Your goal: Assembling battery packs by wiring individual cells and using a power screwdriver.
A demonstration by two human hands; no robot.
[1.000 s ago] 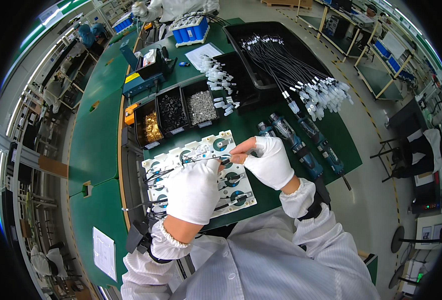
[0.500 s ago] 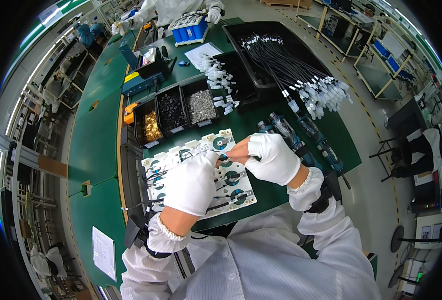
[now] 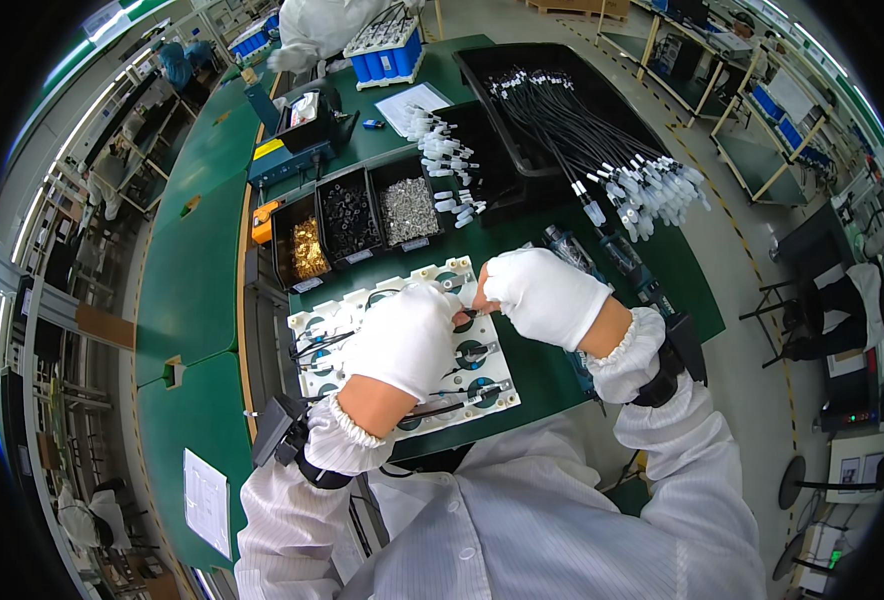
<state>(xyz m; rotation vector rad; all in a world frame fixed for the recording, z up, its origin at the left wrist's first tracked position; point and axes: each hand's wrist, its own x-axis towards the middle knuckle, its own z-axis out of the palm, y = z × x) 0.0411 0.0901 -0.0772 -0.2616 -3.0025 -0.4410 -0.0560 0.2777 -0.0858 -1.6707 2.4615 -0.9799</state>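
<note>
Both hands wear white gloves with bare fingertips and meet over the right side of a white plate [image 3: 507, 397] with round openings. My left hand [image 3: 407, 340] is closed, its fingertips pinching a short dark piece that looks like a black cable end [image 3: 469, 313]. From the right, my right hand [image 3: 547, 295] also closes in a pinch at the same spot; what lies between its fingers is hidden. Further black cables [image 3: 442, 409] with metal ends lie across the plate, fixed near its right edge. My left hand covers the plate's middle.
Beyond the plate stand black bins of gold parts [image 3: 308, 250], black parts [image 3: 349, 212] and silver parts [image 3: 409, 210]. A large black tray [image 3: 602, 110] holds capped cables [image 3: 652, 190]. Power screwdrivers [image 3: 634, 262] lie at right. A co-worker's white sleeve [image 3: 327, 25] is near a blue battery pack [image 3: 386, 62].
My left hand has shifted right and a little up. My right hand's fingers have curled in more, with the hand turned over the pinch. The co-worker's arm has moved.
</note>
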